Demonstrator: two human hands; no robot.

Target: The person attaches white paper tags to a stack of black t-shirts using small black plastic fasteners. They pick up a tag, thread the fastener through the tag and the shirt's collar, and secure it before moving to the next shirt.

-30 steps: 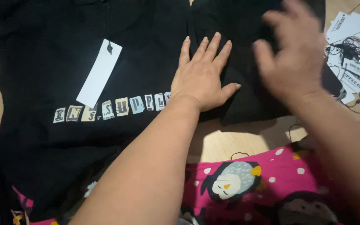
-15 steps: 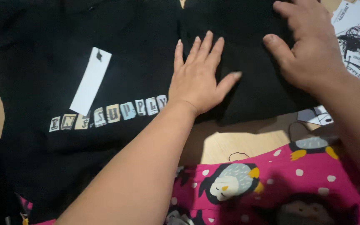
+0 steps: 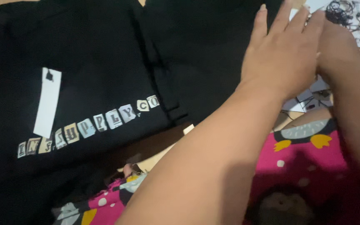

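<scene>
A black T-shirt (image 3: 105,62) lies spread out, with a row of pale cut-out letters across its chest and a long white paper tag (image 3: 47,102) on it. Its right part (image 3: 205,54) lies folded over. My left hand (image 3: 284,54) rests flat at the shirt's right edge, fingers straight and close together, holding nothing. My right hand (image 3: 338,43) sits just behind it. Its fingers are hidden by the left hand, so I cannot see what they do.
Pink fabric with white dots and penguin figures (image 3: 309,150) lies under my forearms at the bottom. White paper tags with black strings (image 3: 348,14) are scattered at the top right. A strip of wooden surface (image 3: 163,152) shows between shirt and pink fabric.
My left hand has slid right across the shirt to its right edge and now covers my right hand. The view is closer and the shirt sits further left in it.
</scene>
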